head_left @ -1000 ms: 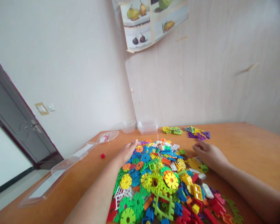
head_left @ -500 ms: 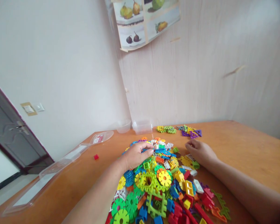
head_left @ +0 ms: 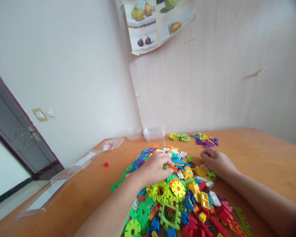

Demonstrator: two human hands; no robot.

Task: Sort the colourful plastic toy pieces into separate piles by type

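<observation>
My left hand (head_left: pixel 158 168) is over the pile of plastic toy pieces, its thumb and fingers apart. Beside its fingertips lies an orange building brick (head_left: pixel 173 169), which it does not visibly grip. Just below the hand are a lime-green interlocking piece (head_left: pixel 160 191) and a yellow notched disc (head_left: pixel 178 188). My right hand (head_left: pixel 217 161) rests on the table at the pile's right edge. Its fingers are curled in, and nothing shows in them. Close by it are a white grid piece (head_left: pixel 206 167) and a small green piece (head_left: pixel 212 176).
A lone red brick (head_left: pixel 106 164) lies left of the pile on the wooden table (head_left: pixel 88 194). Clear plastic lids (head_left: pixel 84 161) line the left edge. Against the wall stand a clear round bowl (head_left: pixel 134 133) and a clear box (head_left: pixel 153 134). Purple and yellow pieces (head_left: pixel 207 141) sit at the back.
My left hand has moved slightly right and nearer to me, down to the orange brick, with its fingers more apart. My right hand stays where it was. The view has shifted a little left.
</observation>
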